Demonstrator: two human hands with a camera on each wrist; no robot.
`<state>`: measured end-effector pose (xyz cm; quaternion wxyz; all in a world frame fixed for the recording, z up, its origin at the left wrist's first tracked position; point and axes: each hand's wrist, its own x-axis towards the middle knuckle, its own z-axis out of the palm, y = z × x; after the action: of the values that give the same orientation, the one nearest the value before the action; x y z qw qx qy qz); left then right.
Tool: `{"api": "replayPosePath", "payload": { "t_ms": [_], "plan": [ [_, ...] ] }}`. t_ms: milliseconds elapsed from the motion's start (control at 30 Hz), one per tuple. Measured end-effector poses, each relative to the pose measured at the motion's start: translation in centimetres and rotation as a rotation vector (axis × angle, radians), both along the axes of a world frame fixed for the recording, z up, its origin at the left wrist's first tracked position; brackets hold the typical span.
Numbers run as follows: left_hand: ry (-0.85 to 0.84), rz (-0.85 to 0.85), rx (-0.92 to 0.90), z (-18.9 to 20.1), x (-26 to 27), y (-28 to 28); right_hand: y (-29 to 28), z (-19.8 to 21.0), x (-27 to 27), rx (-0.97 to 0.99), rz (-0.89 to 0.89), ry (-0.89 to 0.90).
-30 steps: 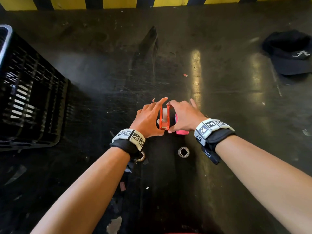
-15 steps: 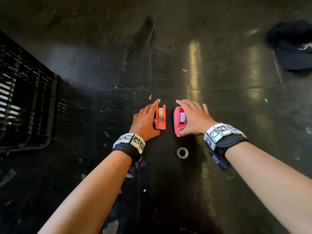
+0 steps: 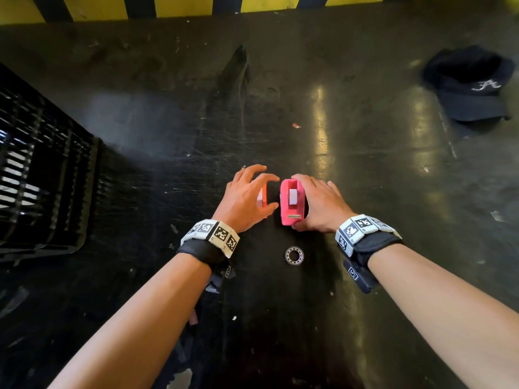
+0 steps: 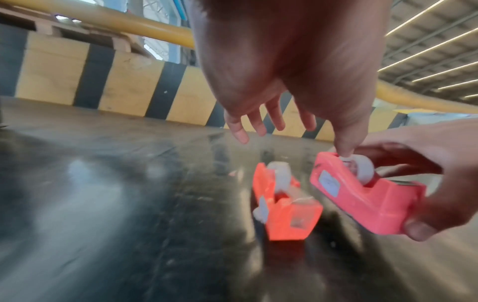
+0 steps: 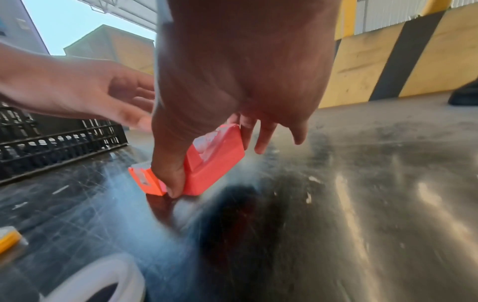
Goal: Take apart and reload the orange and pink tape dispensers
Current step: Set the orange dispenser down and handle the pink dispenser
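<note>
Both hands low, side by side.
Right hand (image 3: 320, 204) grips pink dispenser (image 3: 291, 202), thumb at its near end; left hand (image 3: 247, 196) hovers just left of it, fingers spread, empty.

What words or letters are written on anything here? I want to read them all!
"A": one curly white letter stitched on the dark navy cloth cap lying on the floor.
Black-and-white square code patterns on the white wristbands: no words.
Pale sticker on the side of the pink plastic tape dispenser: too blurred to read.
Pale sticker on the orange plastic tape dispenser: too blurred to read.
</note>
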<state>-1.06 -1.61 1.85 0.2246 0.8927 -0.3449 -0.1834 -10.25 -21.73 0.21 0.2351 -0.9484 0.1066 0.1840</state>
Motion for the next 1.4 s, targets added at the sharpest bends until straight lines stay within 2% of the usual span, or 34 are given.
{"api": "replayPosePath", "payload": {
  "t_ms": [167, 300, 500, 733, 833, 933, 967, 1100, 1400],
  "plan": [
    [-0.052, -0.097, 0.059, 0.8, -1.1, -2.8, 0.3, 1.8, -0.2, -0.009, 0.015, -0.081],
    [-0.012, -0.095, 0.062, 0.9, -1.3, -3.4, 0.5, 2.4, -0.4, -0.007, 0.032, -0.056],
    [0.077, -0.046, -0.122, 2.2, -0.7, -1.9, 0.2, 1.5, 0.4, -0.038, -0.018, 0.034],
    [0.161, 0.035, -0.124, 3.1, -0.5, 0.8, 0.3, -1.0, 0.5, -0.050, -0.055, 0.122],
    [0.195, 0.054, -0.127, 2.8, -0.7, 1.6, 0.7, -0.8, -0.4, 0.013, -0.111, -0.024],
    [0.198, 0.049, -0.122, 2.4, -1.2, 2.1, 1.4, 0.1, -1.2, 0.242, -0.162, -0.302],
    [0.196, 0.042, -0.115, 2.3, -1.4, 2.2, 1.8, 0.5, -1.4, 0.312, -0.182, -0.342],
    [0.205, 0.031, -0.100, 2.3, -2.4, 2.4, 3.2, 1.5, -2.2, 0.417, -0.189, -0.342],
    [0.181, 0.004, -0.109, 2.9, -4.2, 3.0, 4.2, 1.8, -3.7, 0.432, -0.169, -0.298]
  ]
}}
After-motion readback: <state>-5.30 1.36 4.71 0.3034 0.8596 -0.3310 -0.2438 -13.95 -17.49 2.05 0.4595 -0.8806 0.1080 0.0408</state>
